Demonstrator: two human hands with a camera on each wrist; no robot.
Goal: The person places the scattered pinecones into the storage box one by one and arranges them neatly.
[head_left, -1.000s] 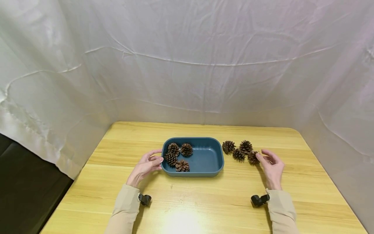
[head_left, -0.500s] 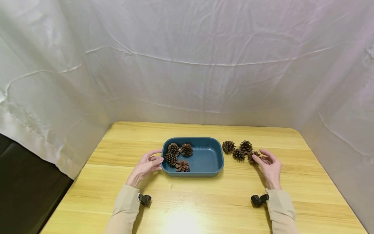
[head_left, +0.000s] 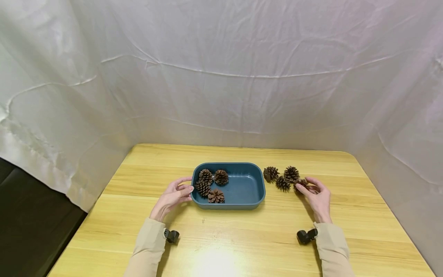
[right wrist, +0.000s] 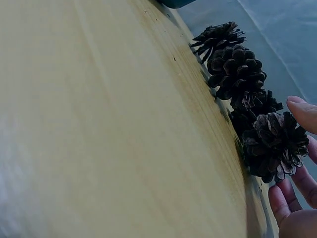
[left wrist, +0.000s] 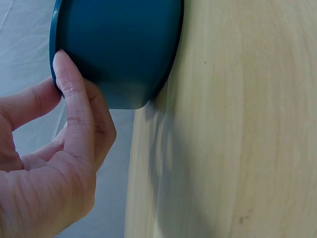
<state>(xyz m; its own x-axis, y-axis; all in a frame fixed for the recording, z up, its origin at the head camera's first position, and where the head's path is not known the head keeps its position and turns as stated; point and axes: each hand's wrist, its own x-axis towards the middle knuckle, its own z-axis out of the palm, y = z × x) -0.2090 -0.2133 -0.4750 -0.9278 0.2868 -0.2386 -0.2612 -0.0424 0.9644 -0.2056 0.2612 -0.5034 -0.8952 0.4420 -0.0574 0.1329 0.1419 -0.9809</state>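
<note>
A dark blue rectangular plastic box (head_left: 243,206) stands on the table with several brown pine cones (head_left: 216,196) lying in its left part. My left hand (head_left: 174,195) pinches the box's left end by the rim; in the left wrist view the thumb (left wrist: 74,99) lies against the outer wall. Right of the box is a group of several pine cones (head_left: 283,183). At its right end my right hand (head_left: 320,198) has thumb and fingers curled round the nearest pine cone (right wrist: 275,146), which sits low by the table; its far side is hidden.
The light wooden table (head_left: 207,238) has pale cloth (head_left: 242,96) hanging behind it and along its sides. A black surface (head_left: 31,223) lies lower down at the left. Each wrist bears a small black camera (head_left: 172,236).
My right hand has shifted slightly left and its thumb now covers more of the rightmost pine cone. The left hand, box and other cones look unmoved.
</note>
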